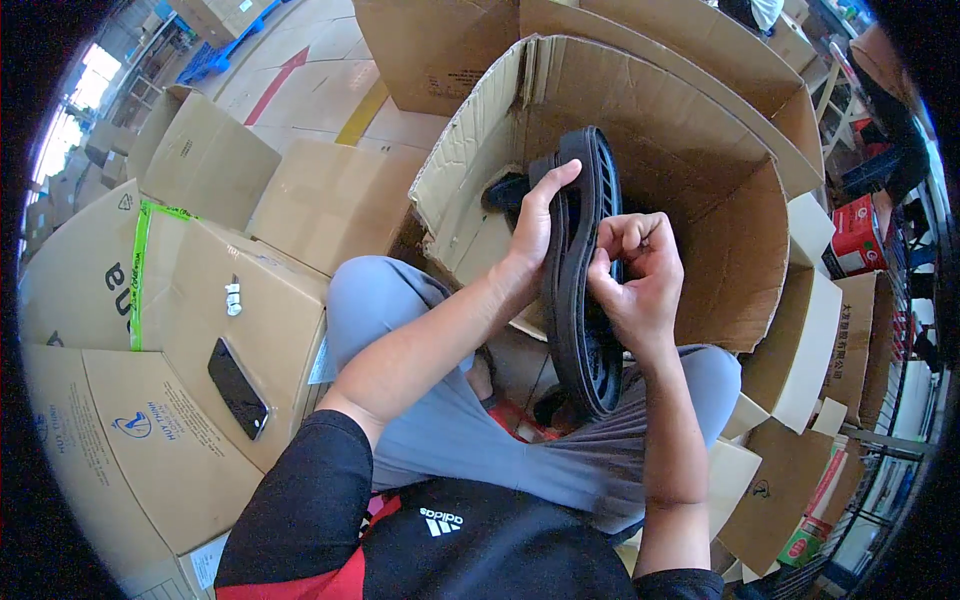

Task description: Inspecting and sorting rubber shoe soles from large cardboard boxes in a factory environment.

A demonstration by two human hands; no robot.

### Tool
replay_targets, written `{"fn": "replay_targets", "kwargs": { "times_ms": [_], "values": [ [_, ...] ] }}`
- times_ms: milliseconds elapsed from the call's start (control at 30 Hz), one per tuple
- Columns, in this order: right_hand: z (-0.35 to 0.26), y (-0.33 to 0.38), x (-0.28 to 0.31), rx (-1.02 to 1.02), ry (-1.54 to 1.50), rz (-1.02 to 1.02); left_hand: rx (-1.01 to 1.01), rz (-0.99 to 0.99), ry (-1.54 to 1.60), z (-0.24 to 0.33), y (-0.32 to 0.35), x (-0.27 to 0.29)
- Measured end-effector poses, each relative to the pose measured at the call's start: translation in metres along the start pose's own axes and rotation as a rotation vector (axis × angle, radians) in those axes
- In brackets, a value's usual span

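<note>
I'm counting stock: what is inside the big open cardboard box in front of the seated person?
Inside the big open cardboard box, one dark item shows near its left wall. The black rubber shoe sole, held by the left hand and right hand, covers the rest.

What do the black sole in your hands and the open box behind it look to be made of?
Black sole: probably moulded rubber or foam, matte, with ribbed tread along its edge. Open box: corrugated cardboard, plain brown and dull; the fluting shows on its torn left flap. Left hand and right hand both grip the sole.
</note>
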State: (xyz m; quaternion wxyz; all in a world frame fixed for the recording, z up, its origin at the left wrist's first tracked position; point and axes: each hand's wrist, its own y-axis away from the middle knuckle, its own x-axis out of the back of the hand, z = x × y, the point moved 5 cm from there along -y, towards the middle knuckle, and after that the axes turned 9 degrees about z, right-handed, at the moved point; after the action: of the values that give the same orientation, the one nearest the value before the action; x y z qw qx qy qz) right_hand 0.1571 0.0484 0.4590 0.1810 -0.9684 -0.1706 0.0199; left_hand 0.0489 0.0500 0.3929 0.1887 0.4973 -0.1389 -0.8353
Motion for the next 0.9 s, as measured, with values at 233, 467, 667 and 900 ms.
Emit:
{"fn": "replay_targets", "kwargs": {
  "times_ms": [233,467,667,900],
  "values": [
    [0.001,0.000,0.000,0.148,0.094,-0.012,-0.045,-0.006,-0.049,0.003,0.005,-0.002],
    [0.000,0.000,0.004,0.204,0.084,-0.036,-0.069,0.001,-0.066,0.003,0.008,-0.010],
    [-0.001,0.000,0.004,0.111,-0.133,-0.053,-0.104,0.005,-0.075,0.009,0.007,-0.009],
    [0.001,-0.002,0.001,0.017,-0.215,-0.071,-0.183,0.034,-0.091,0.020,0.010,-0.013]
  ]
}}
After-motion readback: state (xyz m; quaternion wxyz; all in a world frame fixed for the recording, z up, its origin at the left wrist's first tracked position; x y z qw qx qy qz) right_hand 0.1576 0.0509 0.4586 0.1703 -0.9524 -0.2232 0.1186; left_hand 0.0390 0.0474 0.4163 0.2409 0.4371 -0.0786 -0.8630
